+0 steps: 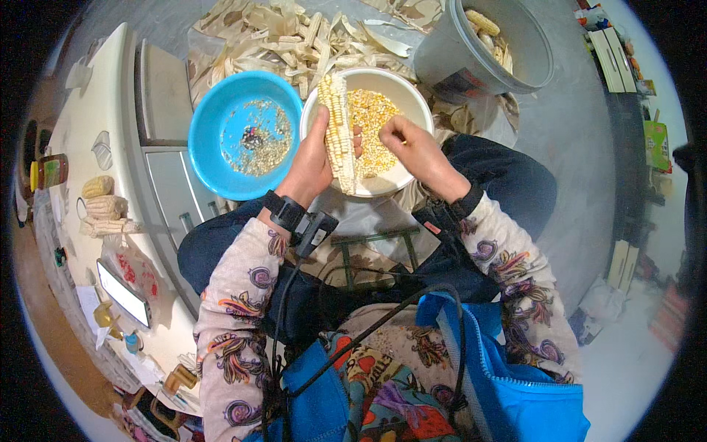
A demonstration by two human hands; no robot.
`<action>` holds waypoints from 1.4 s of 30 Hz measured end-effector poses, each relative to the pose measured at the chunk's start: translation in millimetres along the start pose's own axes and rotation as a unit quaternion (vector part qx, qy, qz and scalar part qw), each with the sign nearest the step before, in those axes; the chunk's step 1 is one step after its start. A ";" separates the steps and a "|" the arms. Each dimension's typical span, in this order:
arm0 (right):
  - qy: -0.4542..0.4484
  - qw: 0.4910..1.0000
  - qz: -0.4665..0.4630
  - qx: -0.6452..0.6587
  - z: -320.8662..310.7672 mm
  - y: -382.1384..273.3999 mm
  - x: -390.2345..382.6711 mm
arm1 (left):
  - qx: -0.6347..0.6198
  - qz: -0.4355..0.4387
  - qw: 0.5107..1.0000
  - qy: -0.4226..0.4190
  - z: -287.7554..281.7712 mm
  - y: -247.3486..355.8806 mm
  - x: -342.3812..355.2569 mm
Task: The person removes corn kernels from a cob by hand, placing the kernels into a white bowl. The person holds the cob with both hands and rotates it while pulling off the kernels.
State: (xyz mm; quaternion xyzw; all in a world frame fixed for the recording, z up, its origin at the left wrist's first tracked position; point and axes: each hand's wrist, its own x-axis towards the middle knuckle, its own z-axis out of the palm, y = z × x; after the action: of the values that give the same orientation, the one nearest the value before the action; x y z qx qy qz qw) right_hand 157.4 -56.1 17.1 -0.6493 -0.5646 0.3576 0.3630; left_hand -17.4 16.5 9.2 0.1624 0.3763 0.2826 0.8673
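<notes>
My left hand (317, 151) grips a long corn cob (336, 125), held upright over a white bowl (416, 107) of loose yellow and pale kernels (374, 110); part of the cob shows bare of kernels. My right hand (416, 151) is at the bowl's right side, a little apart from the cob, its fingers curled; what they hold, if anything, is hidden. A blue bowl (210, 140) with scattered small bits at its bottom stands just left of the white one.
Corn husks and cobs (294, 37) lie behind the bowls. A grey bucket (479, 66) holding cobs stands back right. On the cream cabinet top (103, 74) at left are several cobs (103, 206) and a phone (124, 293). A green metal frame (375, 243) is between my legs.
</notes>
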 end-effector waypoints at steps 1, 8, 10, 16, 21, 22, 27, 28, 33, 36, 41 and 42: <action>-0.018 0.998 0.047 0.023 2.1 -3.5 7.1 | 0.009 0.002 1.000 0.003 1.7 -0.7 -1.7; -0.003 0.992 0.125 -0.003 26.9 -27.5 19.4 | 0.180 0.030 0.983 -0.013 6.5 -16.4 -2.9; 0.013 0.991 0.135 0.011 31.7 -28.9 20.8 | 0.183 0.023 0.983 0.005 5.4 -20.9 -4.3; 0.014 0.992 0.128 0.014 50.2 -28.8 21.6 | 0.240 0.169 0.954 0.066 4.0 -35.1 -4.8; -0.020 0.995 0.102 -0.009 52.8 -21.6 22.9 | 0.251 0.142 0.954 0.077 -8.6 -40.6 2.8; -0.020 0.996 0.084 -0.022 53.5 -19.9 22.8 | 0.263 0.144 0.951 0.081 -11.1 -42.3 3.9; -0.006 0.998 0.049 -0.026 57.8 -11.3 16.6 | 0.307 0.147 0.935 0.097 -16.6 -50.3 7.9; 0.003 0.998 0.055 -0.027 58.5 -9.5 15.0 | 0.300 0.139 0.939 0.095 -17.2 -50.9 8.5; 0.028 0.992 0.113 0.045 60.9 -0.1 16.6 | 0.268 0.132 0.952 0.066 -16.0 -47.0 12.8; 0.002 0.973 0.180 0.146 55.7 1.1 21.9 | 0.244 0.116 0.961 0.053 -10.6 -41.1 11.4; -0.016 0.978 0.168 0.126 53.0 -11.9 9.4 | 0.175 0.058 0.981 0.060 0.3 -34.6 0.6; -0.015 0.979 0.165 0.120 52.5 -13.5 7.7 | 0.166 0.056 0.983 0.053 1.2 -33.5 -0.5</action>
State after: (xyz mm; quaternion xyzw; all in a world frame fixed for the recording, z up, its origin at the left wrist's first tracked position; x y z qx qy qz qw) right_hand 105.9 -43.6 3.2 -0.6799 -0.4084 0.4873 0.3654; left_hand -4.5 -10.2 -6.3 0.3101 0.4538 0.2726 0.7897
